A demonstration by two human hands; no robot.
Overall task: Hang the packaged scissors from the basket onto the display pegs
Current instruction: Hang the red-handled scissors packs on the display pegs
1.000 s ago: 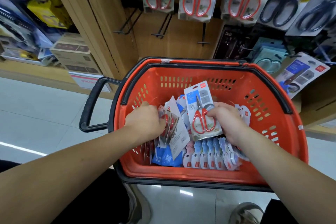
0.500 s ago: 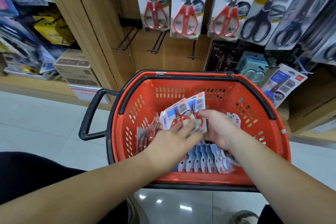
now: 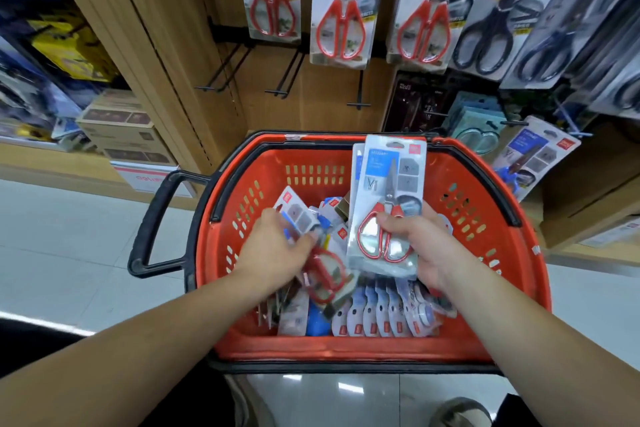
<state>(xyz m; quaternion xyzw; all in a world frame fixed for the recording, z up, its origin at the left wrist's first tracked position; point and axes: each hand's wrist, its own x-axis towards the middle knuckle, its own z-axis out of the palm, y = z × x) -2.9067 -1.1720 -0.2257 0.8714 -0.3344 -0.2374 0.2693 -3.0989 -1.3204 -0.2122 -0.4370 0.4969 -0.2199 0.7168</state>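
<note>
- The right hand [image 3: 426, 246] grasps a pack of scissors [image 3: 388, 204] by its lower half, with the thumb across the red handles on the front and the fingers curled behind the card.
- This pack stands nearly upright above the middle of the basket [image 3: 502, 270]. Its top edge reaches up to the basket's far rim and the blades point up. At least one more card edge shows just behind its left side.
- The left hand [image 3: 277, 250] is down inside the basket, fingers curled over a second pack [image 3: 325, 274]. That pack lies tilted, its red handles sticking out towards the right hand.
- The two hands are close together, and the two packs almost meet at their edges.
- More packs of scissors lie loose under and around the left hand. A row of small white packs [image 3: 377, 315] stands on edge along the basket's near wall.
- The basket is red with a black rim, and a black handle [image 3: 152, 218] juts out on its left side. It sits low in front of the wooden display wall.
- Three bare black pegs [image 3: 287, 76] stick out of the wall just above the basket.
- Above these pegs hang three packs of red scissors [image 3: 343, 10]. Packs of black scissors [image 3: 491, 28] hang to their right.
- Cardboard boxes [image 3: 121, 128] sit on a low shelf to the left.
</note>
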